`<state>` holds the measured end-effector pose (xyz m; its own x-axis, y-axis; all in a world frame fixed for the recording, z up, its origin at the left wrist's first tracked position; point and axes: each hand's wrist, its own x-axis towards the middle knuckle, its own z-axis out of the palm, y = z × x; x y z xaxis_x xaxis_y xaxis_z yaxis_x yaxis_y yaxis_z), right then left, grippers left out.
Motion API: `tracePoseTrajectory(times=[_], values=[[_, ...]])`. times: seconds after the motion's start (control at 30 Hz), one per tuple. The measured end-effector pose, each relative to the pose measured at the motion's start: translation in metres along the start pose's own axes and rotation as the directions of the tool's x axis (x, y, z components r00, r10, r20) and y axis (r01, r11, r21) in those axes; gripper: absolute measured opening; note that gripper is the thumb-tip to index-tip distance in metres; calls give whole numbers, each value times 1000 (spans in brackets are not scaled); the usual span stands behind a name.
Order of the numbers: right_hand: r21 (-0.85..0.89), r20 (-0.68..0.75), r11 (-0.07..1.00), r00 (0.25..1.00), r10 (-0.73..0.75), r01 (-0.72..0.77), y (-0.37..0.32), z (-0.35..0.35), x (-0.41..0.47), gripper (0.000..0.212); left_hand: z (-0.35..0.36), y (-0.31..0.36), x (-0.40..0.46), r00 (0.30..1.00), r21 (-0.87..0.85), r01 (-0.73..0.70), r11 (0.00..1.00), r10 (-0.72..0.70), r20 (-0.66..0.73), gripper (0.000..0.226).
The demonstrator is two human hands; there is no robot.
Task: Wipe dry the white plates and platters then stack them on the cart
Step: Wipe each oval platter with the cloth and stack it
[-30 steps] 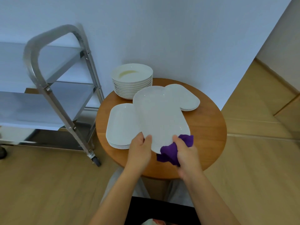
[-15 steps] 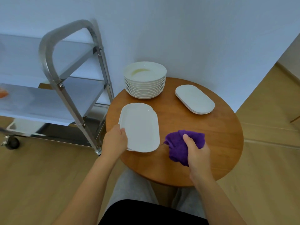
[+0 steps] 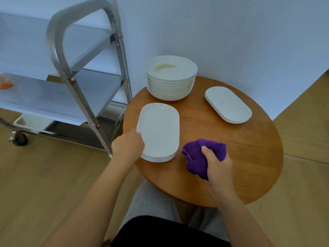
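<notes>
A stack of white rectangular platters (image 3: 159,131) lies on the left part of the round wooden table (image 3: 249,148). My left hand (image 3: 127,146) grips the stack's near-left edge, thumb on the top platter. My right hand (image 3: 218,164) holds a bunched purple cloth (image 3: 201,157) on the table just right of that stack. A tall pile of round white plates (image 3: 171,77) stands at the table's back, its top plate stained yellowish. A few oval platters (image 3: 227,105) are stacked at the back right. The steel cart (image 3: 74,82) stands to the left.
The cart's shelves (image 3: 44,97) are bare except for an orange thing (image 3: 6,83) at the far left edge. Its handle frame rises close to the table's left rim. A white wall stands behind the table. Wooden floor surrounds everything, and my lap is below the table's near edge.
A second ago both hands held an oval platter up with the cloth under it. That platter is now out of my hands, my left hand has gone to the rectangular stack, and my right hand rests the cloth on the table.
</notes>
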<state>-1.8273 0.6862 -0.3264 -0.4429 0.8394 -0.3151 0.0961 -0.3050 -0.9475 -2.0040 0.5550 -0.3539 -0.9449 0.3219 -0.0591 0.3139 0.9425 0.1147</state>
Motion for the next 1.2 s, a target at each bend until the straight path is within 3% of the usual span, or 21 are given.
tracePoseTrajectory(times=[0.27,0.43,0.7,0.9,1.1,1.2], values=[[-11,0,1000,1000,-13,13,-2,-3,10,28,-15,9,-8,995,-62,34,998,-39,-94,45],[23,-29,999,999,-25,25,-8,-16,23,30,-25,52,-24,983,-213,-146,966,117,-142,46],[85,-69,996,998,0,5,-15,-57,65,22,8,172,-8,937,-489,-234,841,328,117,31],[97,-75,995,997,18,-11,-8,-86,96,38,24,255,21,907,-709,-61,702,335,253,36],[174,-43,981,995,93,-84,-2,-96,115,41,42,301,50,884,-608,86,789,221,412,50],[203,-40,975,994,103,-93,-2,-99,120,43,51,305,57,875,-643,164,748,191,445,39]])
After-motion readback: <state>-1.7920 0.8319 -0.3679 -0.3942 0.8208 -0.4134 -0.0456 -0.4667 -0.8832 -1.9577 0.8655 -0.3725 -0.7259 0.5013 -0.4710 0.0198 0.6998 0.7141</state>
